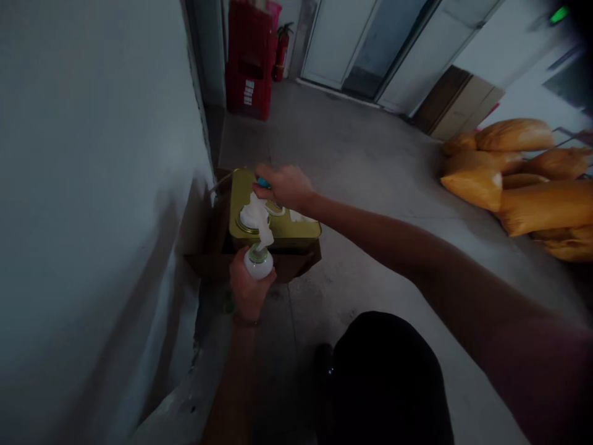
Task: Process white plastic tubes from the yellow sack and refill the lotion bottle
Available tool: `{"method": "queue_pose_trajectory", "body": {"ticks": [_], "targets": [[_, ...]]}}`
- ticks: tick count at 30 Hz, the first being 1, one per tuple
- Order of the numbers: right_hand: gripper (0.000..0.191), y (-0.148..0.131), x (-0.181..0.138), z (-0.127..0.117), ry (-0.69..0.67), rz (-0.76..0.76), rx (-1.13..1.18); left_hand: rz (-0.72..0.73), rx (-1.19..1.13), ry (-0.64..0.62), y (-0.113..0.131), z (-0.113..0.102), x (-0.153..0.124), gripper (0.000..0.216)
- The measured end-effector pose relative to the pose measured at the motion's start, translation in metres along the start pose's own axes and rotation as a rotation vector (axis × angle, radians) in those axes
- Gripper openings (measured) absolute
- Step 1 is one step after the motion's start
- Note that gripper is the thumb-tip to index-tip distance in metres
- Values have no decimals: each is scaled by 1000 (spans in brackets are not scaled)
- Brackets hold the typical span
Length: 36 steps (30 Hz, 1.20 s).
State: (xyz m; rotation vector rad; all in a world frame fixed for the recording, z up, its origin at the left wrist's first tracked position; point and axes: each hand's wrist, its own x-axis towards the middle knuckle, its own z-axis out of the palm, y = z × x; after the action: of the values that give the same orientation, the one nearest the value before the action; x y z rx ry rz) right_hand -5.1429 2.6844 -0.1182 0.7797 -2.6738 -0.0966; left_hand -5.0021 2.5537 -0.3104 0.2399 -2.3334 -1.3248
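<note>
While gripping the small white bottle point(258, 264) tight in the left hand point(245, 289), hold it straight, close under the right hand point(283, 185), pinched on the white cloth point(262, 222) hanging over the green tin can point(282, 230).

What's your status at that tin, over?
Left hand shut on bottle. Right hand pinching cloth above tin. Nothing between them; wall close on left.

You have the tin point(273, 216) on what seems a box point(299, 262), against the wall point(92, 185) on your left, with the bottle point(258, 263) just before it. Sacks point(523, 179) lie well apart to your right, the extinguisher point(281, 52) far behind
</note>
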Motion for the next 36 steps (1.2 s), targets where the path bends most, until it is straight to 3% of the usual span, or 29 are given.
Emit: {"method": "queue_pose_trajectory", "body": {"ticks": [6,17,24,28,36], "targets": [[40,-2,4,-12,-67,-16,48,77,6,19,-2,-4,7,82],[36,3,15,-19,-154,-75,149,89,-9,23,5,3,1,83],[27,18,38,-57,-273,-180,253,85,-40,23,4,5,-2,81],[26,23,43,-66,-244,-193,239,103,-40,28,5,5,-5,83],[41,23,39,-58,-204,-146,172,130,-47,33,7,5,-4,84]]}}
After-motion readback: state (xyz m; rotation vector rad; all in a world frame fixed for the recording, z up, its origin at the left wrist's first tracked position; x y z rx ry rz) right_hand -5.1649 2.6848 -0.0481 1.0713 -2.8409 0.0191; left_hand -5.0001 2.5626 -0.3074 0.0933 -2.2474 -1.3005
